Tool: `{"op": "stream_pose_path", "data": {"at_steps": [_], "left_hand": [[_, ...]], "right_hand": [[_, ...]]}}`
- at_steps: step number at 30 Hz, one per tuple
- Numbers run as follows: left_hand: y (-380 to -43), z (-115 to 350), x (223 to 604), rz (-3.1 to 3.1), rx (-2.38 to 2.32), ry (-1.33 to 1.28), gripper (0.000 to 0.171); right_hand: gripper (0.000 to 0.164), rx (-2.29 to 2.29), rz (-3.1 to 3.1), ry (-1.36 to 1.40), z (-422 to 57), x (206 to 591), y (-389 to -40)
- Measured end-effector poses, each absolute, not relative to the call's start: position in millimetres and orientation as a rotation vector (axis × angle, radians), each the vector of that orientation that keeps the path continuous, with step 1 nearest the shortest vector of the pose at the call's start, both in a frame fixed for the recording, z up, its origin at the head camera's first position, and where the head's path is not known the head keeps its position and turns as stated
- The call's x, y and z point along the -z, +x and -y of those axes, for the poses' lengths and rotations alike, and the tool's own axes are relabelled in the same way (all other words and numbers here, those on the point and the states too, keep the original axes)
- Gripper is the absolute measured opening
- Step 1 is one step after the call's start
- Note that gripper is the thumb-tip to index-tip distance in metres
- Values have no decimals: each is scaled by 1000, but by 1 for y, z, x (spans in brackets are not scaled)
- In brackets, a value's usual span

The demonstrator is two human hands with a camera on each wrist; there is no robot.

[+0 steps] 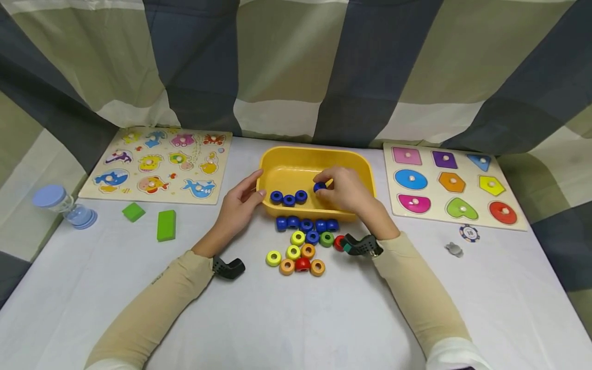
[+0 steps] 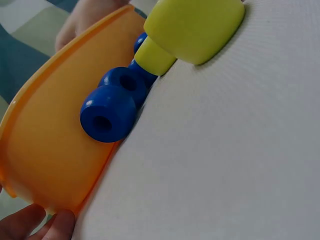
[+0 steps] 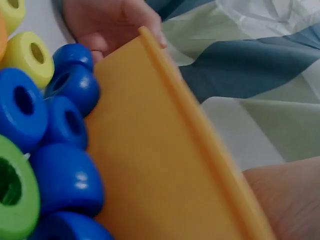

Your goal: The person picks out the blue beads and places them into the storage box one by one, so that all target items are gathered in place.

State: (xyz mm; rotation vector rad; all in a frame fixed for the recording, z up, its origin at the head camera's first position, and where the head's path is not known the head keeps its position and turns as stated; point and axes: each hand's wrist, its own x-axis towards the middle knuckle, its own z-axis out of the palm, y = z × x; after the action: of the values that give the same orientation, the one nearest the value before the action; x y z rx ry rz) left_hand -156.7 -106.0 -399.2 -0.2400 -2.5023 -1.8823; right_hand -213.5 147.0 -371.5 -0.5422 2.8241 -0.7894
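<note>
A yellow plastic tray (image 1: 319, 211) stands at the middle of the table. My left hand (image 1: 239, 205) holds its left end, with fingertips and thumb at the rim. Inside the tray, my right hand (image 1: 346, 190) pinches a blue bead (image 1: 319, 187) between thumb and fingers. Left of that hand, three blue beads (image 1: 289, 200) sit in a row on the tray floor. Several more blue beads (image 1: 306, 225) line up along the tray's near wall, outside it; the left wrist view shows one blue bead (image 2: 107, 114) close against that wall.
Nearer me lie yellow beads (image 1: 293, 252), orange beads (image 1: 317, 267), a green bead (image 1: 326, 239) and red beads (image 1: 302, 264). An animal puzzle board (image 1: 178, 195) and green blocks (image 1: 166, 225) with an hourglass (image 1: 65, 206) are left; a shape puzzle board (image 1: 435, 182), poker chip (image 1: 469, 233) and small grey piece (image 1: 455, 250) right.
</note>
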Motion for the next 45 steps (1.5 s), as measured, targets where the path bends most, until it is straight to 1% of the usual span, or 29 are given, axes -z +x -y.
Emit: {"op": "stream_pose_path", "data": {"at_steps": [6, 15, 26, 32, 37, 41, 45], "left_hand": [[-156, 105, 399, 2508, 1873, -246, 50], [-157, 105, 399, 2519, 1853, -229, 49], [-158, 106, 401, 2516, 1854, -233, 49], [-172, 110, 431, 2501, 1874, -235, 50], [-175, 112, 438, 2473, 1880, -254, 50], [-175, 112, 436, 2468, 1871, -264, 49], [-176, 113, 435, 2465, 1870, -265, 49]], "right_hand": [[29, 788, -2693, -543, -145, 381, -220], [36, 912, -2553, -551, -145, 380, -220], [38, 945, -2562, -613, -148, 380, -218], [34, 1159, -2660, -659, -162, 359, -196], [27, 1226, -2691, -759, -178, 345, -164], [24, 1177, -2654, -901, -184, 347, -142], [23, 1051, -2597, -1040, -180, 357, -133]]}}
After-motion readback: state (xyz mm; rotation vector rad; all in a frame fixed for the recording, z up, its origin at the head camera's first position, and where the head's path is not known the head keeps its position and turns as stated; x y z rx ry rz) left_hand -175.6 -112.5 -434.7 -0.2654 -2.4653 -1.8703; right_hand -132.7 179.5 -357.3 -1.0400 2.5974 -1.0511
